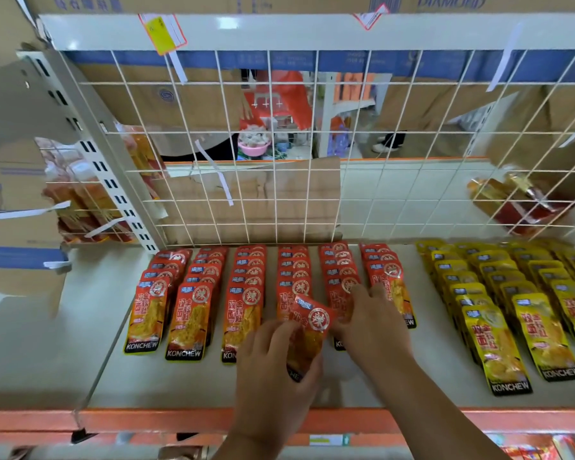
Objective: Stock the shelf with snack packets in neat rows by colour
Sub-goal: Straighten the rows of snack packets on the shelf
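You are stocking a pale shelf (pixel 80 327) that looks well along. Six red packet rows (pixel 193 293) are lying in overlapping files from the wire grid (pixel 279 127) at the back toward the front edge. The three leftmost are looking even and finished.

At the fourth row you are holding one loose red packet (pixel 312 322), tilted and raised over the front of the file. By the look of it, this one is yet to be laid down. Your left hand (pixel 273 356) is reaching in from below, its fingers curling round the packet's lower half.

Just beside it, your right hand (pixel 372 320) is lying palm down on the front packets of the fifth row, its fingers extended toward the sixth. It appears to be gripping nothing, though whether its thumb is touching the held packet cannot be told.

Further right, past a bare strip of shelf, the yellow packet rows (pixel 492 327) are lying in similar files, running out of view at the edge.
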`<control>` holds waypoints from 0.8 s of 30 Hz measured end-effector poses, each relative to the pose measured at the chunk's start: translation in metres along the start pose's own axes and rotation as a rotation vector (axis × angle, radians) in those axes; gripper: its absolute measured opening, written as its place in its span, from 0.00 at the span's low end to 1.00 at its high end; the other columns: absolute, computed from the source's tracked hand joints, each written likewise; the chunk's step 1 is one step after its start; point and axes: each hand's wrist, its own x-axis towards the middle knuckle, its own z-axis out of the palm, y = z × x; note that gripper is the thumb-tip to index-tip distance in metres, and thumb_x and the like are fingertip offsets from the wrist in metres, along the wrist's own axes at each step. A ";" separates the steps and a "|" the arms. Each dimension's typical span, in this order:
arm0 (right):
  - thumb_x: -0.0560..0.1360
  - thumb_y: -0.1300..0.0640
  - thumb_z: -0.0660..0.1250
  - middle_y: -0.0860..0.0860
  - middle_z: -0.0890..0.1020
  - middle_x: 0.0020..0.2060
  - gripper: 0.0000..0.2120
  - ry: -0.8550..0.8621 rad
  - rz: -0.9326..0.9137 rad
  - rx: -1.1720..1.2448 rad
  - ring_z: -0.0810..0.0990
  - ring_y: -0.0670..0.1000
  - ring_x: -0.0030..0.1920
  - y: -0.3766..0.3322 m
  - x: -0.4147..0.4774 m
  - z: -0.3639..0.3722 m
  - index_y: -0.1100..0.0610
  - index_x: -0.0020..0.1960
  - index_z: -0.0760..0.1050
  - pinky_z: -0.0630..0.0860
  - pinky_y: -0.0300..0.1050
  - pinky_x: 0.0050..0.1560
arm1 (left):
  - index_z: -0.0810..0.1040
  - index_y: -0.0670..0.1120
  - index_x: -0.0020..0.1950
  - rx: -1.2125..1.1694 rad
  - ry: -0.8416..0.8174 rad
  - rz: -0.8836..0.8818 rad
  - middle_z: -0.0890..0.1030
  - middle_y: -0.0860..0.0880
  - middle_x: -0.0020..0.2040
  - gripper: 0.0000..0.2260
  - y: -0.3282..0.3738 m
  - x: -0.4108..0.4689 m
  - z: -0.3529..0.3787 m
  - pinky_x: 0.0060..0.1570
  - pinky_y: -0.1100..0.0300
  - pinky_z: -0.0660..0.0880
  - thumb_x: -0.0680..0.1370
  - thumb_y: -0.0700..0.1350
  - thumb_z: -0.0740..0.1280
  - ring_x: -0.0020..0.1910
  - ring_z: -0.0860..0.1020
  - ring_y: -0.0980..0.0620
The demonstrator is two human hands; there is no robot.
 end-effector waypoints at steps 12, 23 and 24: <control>0.75 0.34 0.66 0.49 0.72 0.60 0.24 0.050 -0.052 0.063 0.79 0.55 0.57 0.009 -0.009 -0.008 0.48 0.64 0.71 0.76 0.48 0.50 | 0.73 0.56 0.64 0.008 -0.008 0.005 0.75 0.56 0.61 0.23 0.000 0.000 0.000 0.57 0.53 0.74 0.73 0.64 0.69 0.59 0.64 0.64; 0.79 0.49 0.64 0.36 0.74 0.47 0.09 -0.004 -0.342 0.297 0.73 0.35 0.45 0.009 -0.063 0.011 0.45 0.59 0.74 0.68 0.28 0.42 | 0.76 0.53 0.64 0.008 -0.040 0.063 0.76 0.54 0.60 0.21 -0.003 -0.002 0.002 0.59 0.54 0.70 0.74 0.60 0.69 0.60 0.73 0.53; 0.78 0.49 0.65 0.36 0.75 0.47 0.08 -0.005 -0.311 0.311 0.73 0.36 0.45 0.011 -0.062 0.012 0.44 0.58 0.74 0.68 0.29 0.42 | 0.77 0.52 0.63 0.006 -0.053 0.089 0.77 0.54 0.60 0.20 -0.004 -0.002 0.002 0.58 0.54 0.71 0.74 0.59 0.69 0.59 0.73 0.53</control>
